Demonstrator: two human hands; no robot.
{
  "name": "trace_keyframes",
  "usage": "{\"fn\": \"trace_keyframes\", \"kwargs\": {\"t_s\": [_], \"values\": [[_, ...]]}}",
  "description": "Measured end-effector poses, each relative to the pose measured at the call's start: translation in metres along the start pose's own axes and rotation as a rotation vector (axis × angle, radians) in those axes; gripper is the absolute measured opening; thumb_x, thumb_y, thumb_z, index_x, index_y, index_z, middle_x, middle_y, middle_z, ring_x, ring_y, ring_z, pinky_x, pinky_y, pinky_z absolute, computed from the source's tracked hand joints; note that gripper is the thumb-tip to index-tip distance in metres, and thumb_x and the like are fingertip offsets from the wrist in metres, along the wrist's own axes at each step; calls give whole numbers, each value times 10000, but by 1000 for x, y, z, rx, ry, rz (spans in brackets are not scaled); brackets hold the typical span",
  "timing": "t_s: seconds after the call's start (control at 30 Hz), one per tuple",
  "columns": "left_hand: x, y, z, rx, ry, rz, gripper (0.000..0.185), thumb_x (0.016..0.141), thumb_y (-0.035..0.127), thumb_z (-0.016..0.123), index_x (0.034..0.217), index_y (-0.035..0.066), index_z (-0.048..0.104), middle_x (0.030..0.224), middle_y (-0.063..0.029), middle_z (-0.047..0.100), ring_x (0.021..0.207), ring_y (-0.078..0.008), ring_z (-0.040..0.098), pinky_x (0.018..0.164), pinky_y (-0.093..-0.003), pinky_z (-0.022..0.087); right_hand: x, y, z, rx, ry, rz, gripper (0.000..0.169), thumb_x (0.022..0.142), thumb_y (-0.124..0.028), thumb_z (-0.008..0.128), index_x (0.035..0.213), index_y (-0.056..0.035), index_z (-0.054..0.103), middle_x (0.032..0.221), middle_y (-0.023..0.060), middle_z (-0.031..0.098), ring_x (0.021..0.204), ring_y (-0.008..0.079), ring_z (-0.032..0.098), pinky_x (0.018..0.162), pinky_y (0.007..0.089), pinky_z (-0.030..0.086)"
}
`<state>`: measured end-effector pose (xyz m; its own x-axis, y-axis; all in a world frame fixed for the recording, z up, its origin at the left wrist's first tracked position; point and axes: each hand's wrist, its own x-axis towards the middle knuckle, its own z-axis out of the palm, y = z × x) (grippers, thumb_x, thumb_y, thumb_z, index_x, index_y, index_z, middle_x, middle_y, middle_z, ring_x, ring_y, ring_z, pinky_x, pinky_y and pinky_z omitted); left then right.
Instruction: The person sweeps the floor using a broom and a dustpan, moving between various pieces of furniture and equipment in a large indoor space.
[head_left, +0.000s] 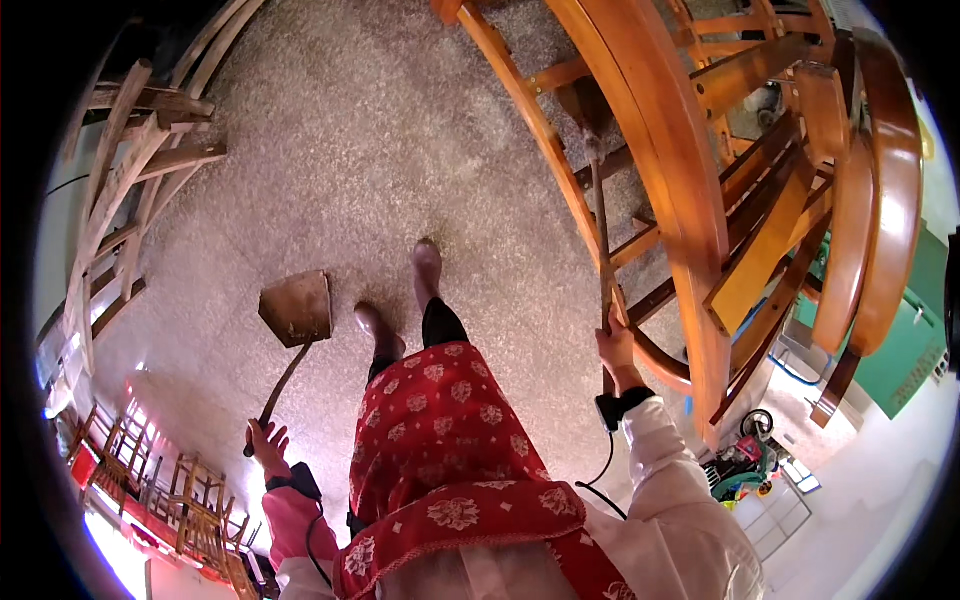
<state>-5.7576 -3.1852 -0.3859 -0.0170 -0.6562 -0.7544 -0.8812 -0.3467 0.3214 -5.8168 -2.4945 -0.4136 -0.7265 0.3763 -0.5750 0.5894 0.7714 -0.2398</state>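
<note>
A long-handled dustpan (298, 309) with a brown, worn pan rests on the speckled floor to the left of my boots. My left hand (268, 448) holds the top of its curved dark handle, with some fingers loosely spread. On the right, my right hand (618, 349) grips the long stick of a broom (600, 202). That stick runs away from me along the rail of a varnished wooden frame (660, 135). The broom's dark head (585, 105) lies low among the frame's bars, partly hidden by them.
Stacked, glossy wooden furniture parts (862, 210) crowd the right side. Rough timber trestles (124, 172) stand at the left. Wooden chairs (187, 495) line the lower left. A green door (919, 322) and a heap of mixed items (742, 465) appear at the right.
</note>
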Motion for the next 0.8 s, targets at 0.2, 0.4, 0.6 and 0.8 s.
{"fn": "trace_keyframes", "kwargs": {"t_s": [0.2,0.4,0.6,0.8], "values": [[-1,-1,2,-16,20,30,575,778,562,524,1163,148,415,917,-86,554,698,-250,613,517,-324,466,-21,46,-27,-280,65,-291,634,707,-93,495,1311,-41,309,728,255,570,639,403,560,576,424,458],[16,-7,-8,15,-58,19,533,805,549,488,1148,144,438,967,-109,561,749,-264,612,586,-355,474,-87,59,-37,-136,63,-38,660,695,-70,539,1319,-166,345,550,155,476,460,280,492,467,347,418],[27,-12,-16,13,-105,80,463,813,504,510,1095,140,465,835,-88,574,625,-241,612,475,-324,469,-154,20,10,184,132,80,631,711,-45,586,1298,-50,355,807,195,594,692,238,610,622,290,470],[39,-24,-29,36,-228,167,455,809,493,525,1083,134,470,792,-92,575,563,-230,599,443,-316,452,-210,-28,30,717,142,436,651,729,-24,605,1322,-78,341,632,34,492,492,90,473,439,252,408]]}}
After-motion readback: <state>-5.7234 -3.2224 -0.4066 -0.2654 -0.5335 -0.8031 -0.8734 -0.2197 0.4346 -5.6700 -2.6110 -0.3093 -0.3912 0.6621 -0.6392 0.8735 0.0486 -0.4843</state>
